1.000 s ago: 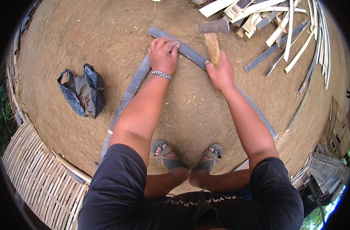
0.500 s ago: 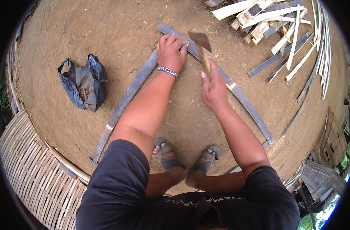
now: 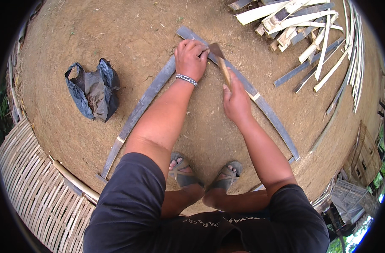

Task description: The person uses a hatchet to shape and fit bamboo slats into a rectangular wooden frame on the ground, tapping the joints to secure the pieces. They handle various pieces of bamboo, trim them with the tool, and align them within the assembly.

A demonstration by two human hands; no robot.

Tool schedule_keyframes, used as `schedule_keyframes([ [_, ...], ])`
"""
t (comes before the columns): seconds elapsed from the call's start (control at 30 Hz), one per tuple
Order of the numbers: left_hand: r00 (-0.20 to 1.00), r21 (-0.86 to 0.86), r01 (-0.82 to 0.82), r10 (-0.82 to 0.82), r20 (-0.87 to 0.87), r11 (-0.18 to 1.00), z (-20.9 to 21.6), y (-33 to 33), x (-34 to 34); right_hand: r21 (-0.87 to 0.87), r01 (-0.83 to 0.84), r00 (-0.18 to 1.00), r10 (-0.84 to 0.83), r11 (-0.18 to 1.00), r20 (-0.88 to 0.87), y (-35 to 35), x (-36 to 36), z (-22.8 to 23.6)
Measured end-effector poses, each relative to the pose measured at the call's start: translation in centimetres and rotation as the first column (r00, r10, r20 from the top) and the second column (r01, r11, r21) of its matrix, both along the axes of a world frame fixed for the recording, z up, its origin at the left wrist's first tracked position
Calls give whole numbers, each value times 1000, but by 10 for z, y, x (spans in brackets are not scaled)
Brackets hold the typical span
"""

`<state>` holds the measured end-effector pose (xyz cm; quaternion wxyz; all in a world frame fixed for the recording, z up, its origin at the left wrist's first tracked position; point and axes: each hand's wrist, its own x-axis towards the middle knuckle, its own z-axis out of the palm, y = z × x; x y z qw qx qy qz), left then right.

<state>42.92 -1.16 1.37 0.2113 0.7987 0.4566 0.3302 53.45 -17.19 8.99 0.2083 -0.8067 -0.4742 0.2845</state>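
Two grey-dark bamboo strips lie on the dirt and meet at the far middle, the left bamboo strip (image 3: pixel 148 97) and the right bamboo strip (image 3: pixel 273 115) spreading toward me. Over their meeting point, my left hand (image 3: pixel 191 60) presses down with thumb and fingers pinched together; whatever is between them is too small to make out. My right hand (image 3: pixel 236 101) is wrapped round the wooden handle of a hatchet (image 3: pixel 224 71). Its dark metal head is down at the right strip, just right of my left fingertips.
A dark plastic bag (image 3: pixel 95 90) stands open on the left. Split bamboo pieces (image 3: pixel 291 21) are heaped at the far right, beside long thin pale strips (image 3: pixel 358 63). A slatted bamboo platform (image 3: pixel 40 185) is at the lower left. My sandalled feet (image 3: pixel 205 175) are between the strips.
The hatchet head has come down from above the right strip to beside my left fingertips. My left hand stays on the strips, still pinching.
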Motion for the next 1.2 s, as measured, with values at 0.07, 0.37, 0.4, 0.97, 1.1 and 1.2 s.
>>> schedule_keyframes([
  [0.07, 1000, 12, -4, 4, -3, 1000, 0, 0, 0, -33, 37, 999, -38, 999, -37, 0, 5, 1],
  [0.37, 995, -88, 98, -97, 7, 991, 5, 3, -10, -62, 157, 978, -164, 986, -125, 5, 10, -9],
  [0.4, 992, -155, 123, -117, 42, 980, 6, 5, -15, -91, 163, 975, -175, 982, -138, 7, 10, -10],
  [0.97, 775, -287, 39, -211, -596, 957, 37, 16, -32, -131, 184, 960, -206, 974, -190, 13, 5, -7],
  [1.1, 776, -251, -65, -109, -621, 966, 41, -2, -12, -21, 116, 977, -118, 993, -175, 6, 10, -15],
  [1.2, 790, -205, -87, -58, -611, 975, 32, -5, -11, 42, 76, 984, -68, 996, -166, 2, 10, -16],
])
